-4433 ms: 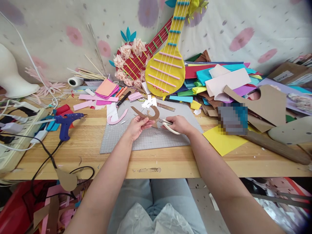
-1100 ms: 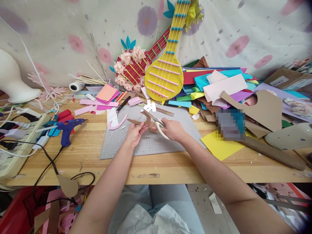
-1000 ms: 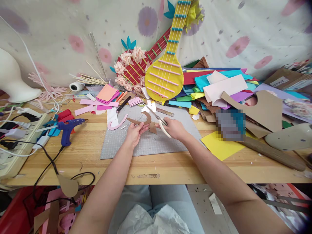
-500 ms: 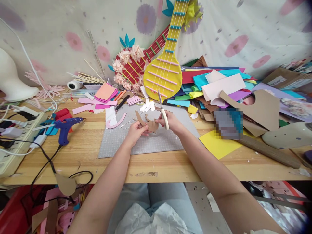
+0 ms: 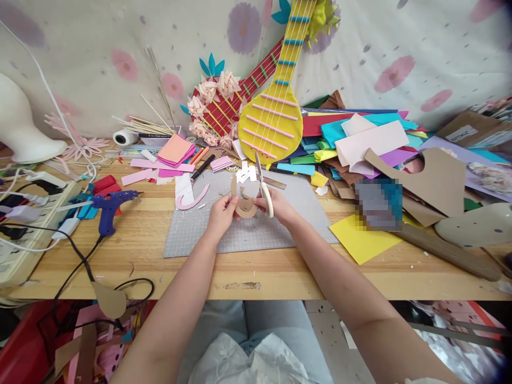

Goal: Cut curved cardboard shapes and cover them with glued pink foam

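My left hand (image 5: 221,216) pinches a curved piece of brown cardboard (image 5: 247,209), whose straight end sticks up beyond the fingers. In my right hand (image 5: 280,207) are white-handled scissors (image 5: 266,196), blades pointing up and away. The right fingertips also touch the cardboard's right side. Both hands are above a grey cutting mat (image 5: 192,234). Just beyond them lie white paper scraps (image 5: 246,172) and a metal ruler (image 5: 275,183). A pink hooked strip (image 5: 196,198) rests to the left, near a craft knife (image 5: 208,201).
A blue glue gun (image 5: 109,208) stands left beside a power strip (image 5: 60,224). Behind the mat lean yellow (image 5: 272,125) and red (image 5: 218,114) paper-covered instruments. Coloured sheets (image 5: 368,133), cut cardboard (image 5: 444,178) and a yellow sheet (image 5: 360,240) lie right.
The cardboard has turned in my fingers, its straight end now pointing up. My hands have come closer together, and the scissors have shifted slightly left. The whole view has shifted a little.
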Demonstrator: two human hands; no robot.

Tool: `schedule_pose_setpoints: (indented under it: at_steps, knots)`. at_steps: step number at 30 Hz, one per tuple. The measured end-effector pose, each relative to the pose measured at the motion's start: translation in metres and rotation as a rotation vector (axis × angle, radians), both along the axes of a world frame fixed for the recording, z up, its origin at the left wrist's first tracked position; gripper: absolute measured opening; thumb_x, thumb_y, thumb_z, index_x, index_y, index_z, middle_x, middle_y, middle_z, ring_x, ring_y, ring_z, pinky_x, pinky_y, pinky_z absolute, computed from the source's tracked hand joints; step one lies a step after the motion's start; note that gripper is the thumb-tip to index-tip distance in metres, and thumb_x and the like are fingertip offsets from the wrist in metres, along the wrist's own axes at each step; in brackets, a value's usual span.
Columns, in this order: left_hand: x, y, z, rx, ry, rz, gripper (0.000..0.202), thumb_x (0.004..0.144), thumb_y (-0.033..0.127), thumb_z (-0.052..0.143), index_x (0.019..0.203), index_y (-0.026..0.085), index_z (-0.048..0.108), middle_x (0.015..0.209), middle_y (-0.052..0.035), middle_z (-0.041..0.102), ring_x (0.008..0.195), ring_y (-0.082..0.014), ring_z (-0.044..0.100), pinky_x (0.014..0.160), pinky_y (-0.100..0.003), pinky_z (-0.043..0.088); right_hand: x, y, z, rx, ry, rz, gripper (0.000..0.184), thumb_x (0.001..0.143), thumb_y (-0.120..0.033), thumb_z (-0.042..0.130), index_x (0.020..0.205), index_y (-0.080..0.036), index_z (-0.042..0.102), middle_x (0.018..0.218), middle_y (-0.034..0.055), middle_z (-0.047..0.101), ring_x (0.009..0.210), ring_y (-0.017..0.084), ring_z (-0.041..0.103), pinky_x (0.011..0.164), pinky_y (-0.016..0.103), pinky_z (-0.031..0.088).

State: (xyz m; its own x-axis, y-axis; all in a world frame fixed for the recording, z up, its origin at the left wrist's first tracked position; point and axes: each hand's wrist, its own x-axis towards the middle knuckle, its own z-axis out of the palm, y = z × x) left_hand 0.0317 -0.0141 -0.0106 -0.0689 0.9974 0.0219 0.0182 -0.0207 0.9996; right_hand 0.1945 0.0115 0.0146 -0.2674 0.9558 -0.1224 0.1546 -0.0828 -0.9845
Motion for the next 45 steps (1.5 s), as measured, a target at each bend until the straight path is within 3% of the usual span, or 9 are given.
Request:
schedule_pose_setpoints:
  at_steps: [6,9,13,18,23,31,38,41,45]
  knots:
    - [-0.004,0.004,0.002,-0.040,-0.101,0.086,0.038,0.075,0.053,0.057,0.063,0.017,0.053,0.049,0.0008,0.056,0.040,-0.0109,0.051,0.044,-0.024,0.043,0.000,0.003,0.001,0.057,0.030,-0.062,0.028,0.059,-0.034,0.064,0.070,-0.020,0.042,0.048,-0.0062,0.047,0.043,0.009,0.041,0.044,0.023,0.030]
    - [-0.005,0.006,0.004,-0.045,-0.190,0.173,0.036,0.075,0.051,0.058,0.067,0.016,0.051,0.054,0.0010,0.057,0.044,-0.0095,0.055,0.047,-0.023,0.047,0.006,0.007,-0.002,0.097,0.018,-0.244,0.027,0.059,-0.032,0.061,0.074,-0.021,0.042,0.053,-0.0067,0.046,0.045,0.009,0.042,0.045,0.024,0.033]
    - [0.005,0.001,0.004,-0.043,-0.215,0.046,0.037,0.064,0.041,0.072,0.079,0.017,0.047,0.069,0.0010,0.063,0.056,-0.0112,0.062,0.052,-0.024,0.051,0.013,0.011,-0.010,0.173,0.026,-0.399,0.025,0.058,-0.028,0.055,0.078,-0.021,0.040,0.059,-0.0068,0.045,0.049,0.009,0.043,0.048,0.024,0.034]
    - [0.021,-0.010,0.006,-0.173,-0.277,-0.183,0.056,0.058,0.031,0.077,0.099,0.018,0.041,0.068,0.0018,0.064,0.059,-0.0155,0.066,0.060,-0.030,0.054,0.009,0.007,-0.022,0.217,-0.026,-0.295,0.024,0.060,-0.029,0.053,0.079,-0.021,0.042,0.066,-0.0053,0.048,0.055,0.010,0.045,0.054,0.025,0.038]
    - [0.020,-0.012,0.006,-0.128,-0.265,-0.154,0.068,0.055,0.023,0.078,0.107,0.022,0.035,0.066,0.0052,0.064,0.055,-0.0131,0.064,0.058,-0.026,0.053,0.006,0.001,-0.026,0.144,0.004,-0.207,0.023,0.062,-0.032,0.054,0.078,-0.021,0.042,0.058,-0.0073,0.045,0.049,0.009,0.042,0.051,0.025,0.035]
    - [0.019,-0.009,-0.004,-0.010,-0.112,-0.146,0.060,0.064,0.018,0.068,0.116,0.023,0.038,0.069,0.0044,0.062,0.058,-0.0136,0.064,0.059,-0.026,0.052,0.009,-0.004,-0.019,0.097,0.001,-0.201,0.027,0.062,-0.037,0.059,0.075,-0.021,0.041,0.051,-0.0081,0.045,0.045,0.009,0.041,0.047,0.023,0.034]
    - [0.007,-0.003,-0.008,0.061,-0.043,0.060,0.058,0.067,0.013,0.065,0.119,0.024,0.043,0.075,0.0017,0.063,0.059,-0.0117,0.063,0.062,-0.024,0.050,0.018,0.001,-0.018,0.021,0.056,-0.297,0.033,0.064,-0.043,0.062,0.076,-0.019,0.043,0.063,-0.0007,0.062,0.046,0.008,0.045,0.042,0.021,0.034]
    - [0.008,-0.005,-0.007,0.045,-0.070,0.077,0.065,0.065,0.015,0.067,0.122,0.024,0.040,0.080,0.0008,0.065,0.057,-0.0109,0.062,0.060,-0.024,0.050,0.020,0.002,-0.017,-0.017,0.061,-0.330,0.036,0.059,-0.041,0.066,0.075,-0.019,0.042,0.066,-0.0002,0.063,0.045,0.008,0.045,0.041,0.021,0.033]
    - [0.012,-0.008,-0.010,0.051,-0.061,0.019,0.072,0.063,0.018,0.069,0.125,0.024,0.035,0.086,-0.0012,0.068,0.054,-0.0098,0.059,0.056,-0.023,0.049,0.016,-0.003,-0.012,0.017,0.110,-0.192,0.041,0.052,-0.040,0.074,0.072,-0.018,0.045,0.069,0.0003,0.061,0.050,0.009,0.049,0.046,0.023,0.037]
